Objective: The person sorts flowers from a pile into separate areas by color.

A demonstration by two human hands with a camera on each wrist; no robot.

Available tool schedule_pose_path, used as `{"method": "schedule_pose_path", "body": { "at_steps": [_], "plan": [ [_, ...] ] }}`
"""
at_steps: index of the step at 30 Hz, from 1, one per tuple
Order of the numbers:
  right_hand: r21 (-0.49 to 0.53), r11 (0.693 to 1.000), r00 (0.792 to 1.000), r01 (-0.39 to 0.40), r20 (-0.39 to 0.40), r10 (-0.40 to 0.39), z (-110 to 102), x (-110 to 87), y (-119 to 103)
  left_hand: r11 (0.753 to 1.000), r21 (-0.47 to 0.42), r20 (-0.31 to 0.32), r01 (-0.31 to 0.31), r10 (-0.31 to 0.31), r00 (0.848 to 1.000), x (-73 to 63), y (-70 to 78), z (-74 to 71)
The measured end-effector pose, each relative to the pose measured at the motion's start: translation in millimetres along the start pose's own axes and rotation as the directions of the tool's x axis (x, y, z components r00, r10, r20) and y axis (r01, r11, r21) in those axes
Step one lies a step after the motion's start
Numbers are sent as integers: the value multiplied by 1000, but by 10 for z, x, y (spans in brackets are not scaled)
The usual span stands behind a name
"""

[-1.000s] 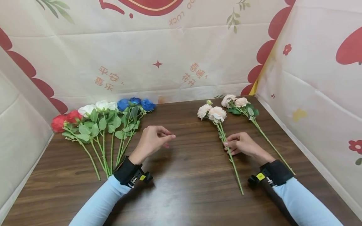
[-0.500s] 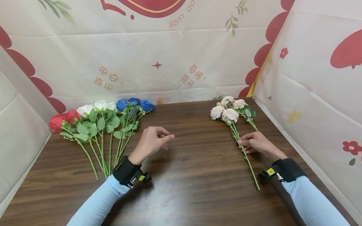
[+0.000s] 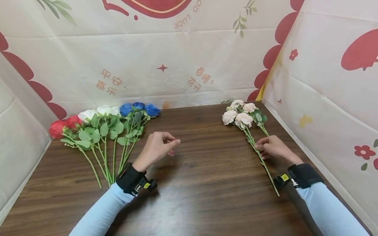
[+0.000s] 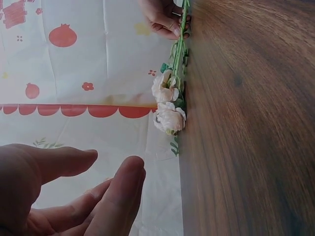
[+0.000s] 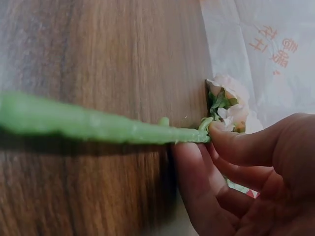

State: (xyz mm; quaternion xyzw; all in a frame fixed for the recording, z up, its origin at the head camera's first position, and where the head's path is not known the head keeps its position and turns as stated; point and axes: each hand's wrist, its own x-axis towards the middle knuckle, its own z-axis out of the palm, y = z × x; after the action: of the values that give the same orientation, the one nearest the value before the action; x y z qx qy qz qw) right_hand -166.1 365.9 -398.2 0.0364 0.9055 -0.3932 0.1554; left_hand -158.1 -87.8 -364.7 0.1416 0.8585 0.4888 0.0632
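My right hand (image 3: pixel 274 148) pinches the green stem (image 5: pixel 113 128) of a pale pink artificial flower (image 3: pixel 243 120) between thumb and fingers. That flower lies close beside a second pale pink flower (image 3: pixel 249 107) at the back right, their heads overlapping in the head view. Part of the second stem is hidden behind my right hand and arm. My left hand (image 3: pixel 156 148) hovers over the middle of the table, fingers loosely bent and holding nothing. In the left wrist view a gap shows between its thumb (image 4: pixel 69 162) and forefinger (image 4: pixel 120 196).
To the left lie red flowers (image 3: pixel 57 128), white flowers (image 3: pixel 87 115) and blue flowers (image 3: pixel 152 110), with leafy stems fanned towards the front. Printed cloth walls (image 3: pixel 177 49) enclose the brown wooden table (image 3: pixel 200 183) at the back and sides.
My right hand has carried the pale pink flower rightwards until its head lies against the other pale pink one. The left hand has stayed almost where it was.
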Motion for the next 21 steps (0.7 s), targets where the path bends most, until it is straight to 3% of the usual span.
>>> {"method": "schedule_pose_path", "body": {
  "at_steps": [8,21],
  "plan": [
    [-70,998,997,-6,-79,0,-9,-15,6,1000,-3,13,0,0,1000,-13,6,4],
    [-109,994,994,-6,-105,-6,-27,-64,10,1000,18,16,-1,0,1000,6,20,19]
  ]
}}
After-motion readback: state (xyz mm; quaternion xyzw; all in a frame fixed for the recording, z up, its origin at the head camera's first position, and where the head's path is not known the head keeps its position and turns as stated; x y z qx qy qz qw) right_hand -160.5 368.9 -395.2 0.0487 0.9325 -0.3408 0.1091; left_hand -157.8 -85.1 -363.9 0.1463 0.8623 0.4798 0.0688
